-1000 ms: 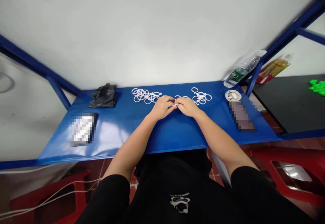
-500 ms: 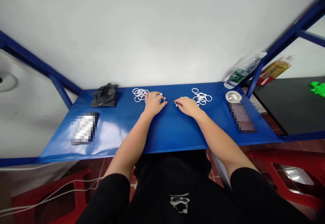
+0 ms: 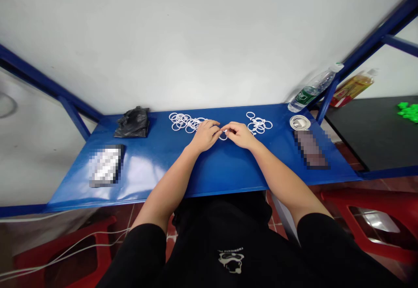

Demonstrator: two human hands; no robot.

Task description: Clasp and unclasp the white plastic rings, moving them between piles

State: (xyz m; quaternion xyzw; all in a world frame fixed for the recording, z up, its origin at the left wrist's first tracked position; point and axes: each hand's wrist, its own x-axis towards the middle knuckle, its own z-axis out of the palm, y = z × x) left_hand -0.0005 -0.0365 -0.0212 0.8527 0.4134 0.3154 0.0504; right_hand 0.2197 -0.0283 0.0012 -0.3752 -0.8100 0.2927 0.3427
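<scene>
My left hand (image 3: 206, 135) and my right hand (image 3: 241, 136) meet at the fingertips over the middle of the blue table (image 3: 222, 170). Between them is a thin white ring (image 3: 223, 138), pinched in the fingers of both hands, its lower curve showing below. Beside my left hand lies a pile of similar white rings (image 3: 179, 122) with small knobs, overlapping each other. To the right of my right hand is a smaller group of white rings (image 3: 260, 125), partly screened by that hand.
A crumpled black plastic bag (image 3: 132, 122) and a blurred-out dark object (image 3: 107, 165) are at the left. On the right are a water bottle (image 3: 313, 90), a coiled white strap (image 3: 300, 123) and another blurred object (image 3: 311, 149). A wall (image 3: 209, 61) rises behind the table.
Both hands have come together from apart. My left hand has moved right, uncovering more of the left pile. The ring at my right hand is now between both hands.
</scene>
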